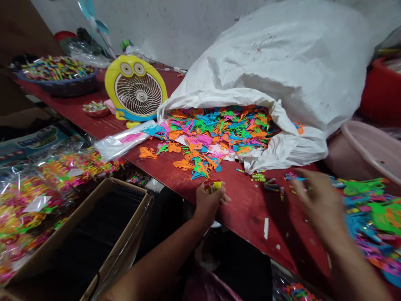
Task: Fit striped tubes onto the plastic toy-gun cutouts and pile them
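The left hand (209,202) is closed around several red-and-yellow sticks (216,185); loose sticks (272,186) remain ungathered beside the blurred right hand (319,202), whose grip cannot be determined.

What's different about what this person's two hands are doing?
The left hand is closed around small red-and-yellow pieces; the right hand is too blurred to show whether it holds any.
The left hand is at the near edge of the red table; the right hand is farther right, near loose small pieces.
Both are bare.
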Demonstrator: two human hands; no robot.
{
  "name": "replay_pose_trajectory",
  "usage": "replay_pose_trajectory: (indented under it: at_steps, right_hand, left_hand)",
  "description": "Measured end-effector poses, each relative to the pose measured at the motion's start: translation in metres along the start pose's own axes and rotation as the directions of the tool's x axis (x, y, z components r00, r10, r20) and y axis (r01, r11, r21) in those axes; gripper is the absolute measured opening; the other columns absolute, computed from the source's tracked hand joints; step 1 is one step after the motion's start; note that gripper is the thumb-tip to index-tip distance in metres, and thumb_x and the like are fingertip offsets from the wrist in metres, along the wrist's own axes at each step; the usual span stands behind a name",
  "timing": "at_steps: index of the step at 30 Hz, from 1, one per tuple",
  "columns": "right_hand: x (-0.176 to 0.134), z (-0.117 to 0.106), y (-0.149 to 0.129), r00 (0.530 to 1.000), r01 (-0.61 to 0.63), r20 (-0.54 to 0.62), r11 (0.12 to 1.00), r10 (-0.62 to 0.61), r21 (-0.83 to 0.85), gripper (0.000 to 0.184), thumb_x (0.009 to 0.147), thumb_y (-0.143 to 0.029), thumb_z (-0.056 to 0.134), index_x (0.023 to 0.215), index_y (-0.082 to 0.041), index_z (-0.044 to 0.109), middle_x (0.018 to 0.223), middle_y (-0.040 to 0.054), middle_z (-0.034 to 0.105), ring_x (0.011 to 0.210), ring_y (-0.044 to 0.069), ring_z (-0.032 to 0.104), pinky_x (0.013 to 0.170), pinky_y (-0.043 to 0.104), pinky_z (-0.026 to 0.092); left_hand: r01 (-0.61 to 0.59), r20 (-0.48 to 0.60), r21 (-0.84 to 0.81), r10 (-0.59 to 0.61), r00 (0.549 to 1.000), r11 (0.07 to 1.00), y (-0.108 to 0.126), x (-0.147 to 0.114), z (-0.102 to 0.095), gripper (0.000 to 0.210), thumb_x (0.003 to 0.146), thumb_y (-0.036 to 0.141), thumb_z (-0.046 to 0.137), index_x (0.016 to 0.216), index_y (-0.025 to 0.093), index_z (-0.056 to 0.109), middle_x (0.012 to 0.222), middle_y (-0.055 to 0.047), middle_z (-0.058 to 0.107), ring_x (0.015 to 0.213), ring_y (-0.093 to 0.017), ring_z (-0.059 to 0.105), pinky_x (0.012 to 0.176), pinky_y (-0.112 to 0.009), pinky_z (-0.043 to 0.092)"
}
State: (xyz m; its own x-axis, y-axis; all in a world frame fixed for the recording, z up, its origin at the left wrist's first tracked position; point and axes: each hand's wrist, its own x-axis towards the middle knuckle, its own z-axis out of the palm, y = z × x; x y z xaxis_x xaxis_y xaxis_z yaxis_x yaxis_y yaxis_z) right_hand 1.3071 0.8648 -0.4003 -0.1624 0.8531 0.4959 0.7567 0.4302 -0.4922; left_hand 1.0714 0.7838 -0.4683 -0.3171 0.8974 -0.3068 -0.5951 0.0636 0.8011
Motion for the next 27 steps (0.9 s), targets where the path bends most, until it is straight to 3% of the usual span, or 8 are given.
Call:
replay_pose_trajectory:
  at_steps: [3,5,8,12,17,21,24,27]
  right_hand:
    - [0.011,0.094,-0.055,0.932,-0.100,0.338,0.988,0.133,-0.115,0.027,0.087,-0.043,0.051,0.079,-0.020,0.063,0.081,0.0099,0.065,0.072,0.023,0.057,0.064,0.035,0.037]
    - [0.019,0.140,-0.077,0.923,-0.098,0.361,0.988,0.133,-0.115,0.025,0.082,-0.044,0.059,0.077,-0.019,0.060,0.087,0.0124,0.064,0.073,0.023,0.056,0.062,0.034,0.034]
    - [0.029,0.171,-0.082,0.928,-0.108,0.350,0.991,0.129,-0.080,0.017,0.077,-0.036,0.062,0.076,-0.020,0.057,0.088,0.0127,0.063,0.072,0.022,0.054,0.061,0.033,0.033]
    - [0.031,0.167,-0.059,0.911,-0.145,0.393,0.989,0.127,0.015,0.012,0.072,-0.028,0.058,0.065,-0.021,0.052,0.067,0.0042,0.059,0.062,0.017,0.050,0.058,0.030,0.033]
    - [0.003,0.125,-0.034,0.906,-0.207,0.403,0.967,0.132,0.146,0.012,0.074,-0.032,0.052,0.069,-0.021,0.048,0.060,-0.0019,0.052,0.054,0.013,0.046,0.052,0.026,0.036]
    - [-0.038,0.093,-0.043,0.959,-0.036,0.282,0.996,0.011,0.084,0.010,0.083,-0.028,0.051,0.076,-0.021,0.051,0.071,0.0013,0.053,0.063,0.015,0.049,0.060,0.028,0.039]
    - [-0.060,0.085,-0.054,0.960,0.084,0.266,0.996,-0.082,0.003,0.011,0.091,-0.023,0.045,0.087,-0.021,0.055,0.088,0.0061,0.054,0.077,0.019,0.054,0.070,0.031,0.043]
    - [-0.069,0.088,-0.052,0.965,0.040,0.247,0.980,-0.089,0.197,0.013,0.091,-0.023,0.048,0.097,-0.021,0.059,0.106,0.0094,0.056,0.100,0.022,0.057,0.085,0.036,0.046]
  left_hand:
    - [-0.020,-0.002,-0.006,0.020,1.000,1.000,-0.004,0.000,0.002,0.038,0.064,0.028,0.075,0.095,0.009,0.064,0.055,-0.001,0.063,0.046,-0.013,0.059,0.048,-0.022,0.044]
    - [-0.032,0.001,-0.031,0.032,1.000,0.999,-0.004,0.001,0.004,0.041,0.064,0.028,0.076,0.099,0.011,0.063,0.058,0.000,0.064,0.048,-0.013,0.060,0.051,-0.022,0.045]
    - [-0.063,-0.036,-0.036,0.061,0.997,0.997,-0.002,0.003,0.006,0.034,0.063,0.025,0.077,0.090,0.013,0.060,0.057,0.002,0.063,0.048,-0.010,0.057,0.053,-0.020,0.043]
    - [-0.085,-0.062,0.027,0.087,0.994,0.996,-0.001,0.005,0.006,0.026,0.064,0.022,0.076,0.078,0.014,0.056,0.050,0.004,0.057,0.045,-0.007,0.050,0.050,-0.018,0.039]
    - [-0.054,-0.059,0.007,0.055,0.997,0.999,-0.001,0.006,0.007,0.031,0.065,0.029,0.077,0.084,0.013,0.058,0.058,0.001,0.062,0.047,-0.008,0.052,0.048,-0.019,0.039]
    - [-0.039,0.024,0.034,0.038,0.999,0.999,-0.003,0.010,0.019,0.026,0.066,0.027,0.074,0.083,0.013,0.059,0.058,0.000,0.062,0.045,-0.008,0.049,0.046,-0.019,0.036]
    - [-0.038,0.050,0.046,0.036,0.998,0.998,-0.009,0.013,0.029,0.021,0.067,0.026,0.071,0.077,0.014,0.056,0.057,-0.001,0.061,0.046,-0.008,0.049,0.045,-0.018,0.035]
    - [-0.047,-0.024,0.067,0.049,0.999,0.997,-0.016,0.016,0.035,0.020,0.065,0.020,0.069,0.075,0.016,0.052,0.057,0.002,0.060,0.044,-0.007,0.047,0.044,-0.018,0.034]
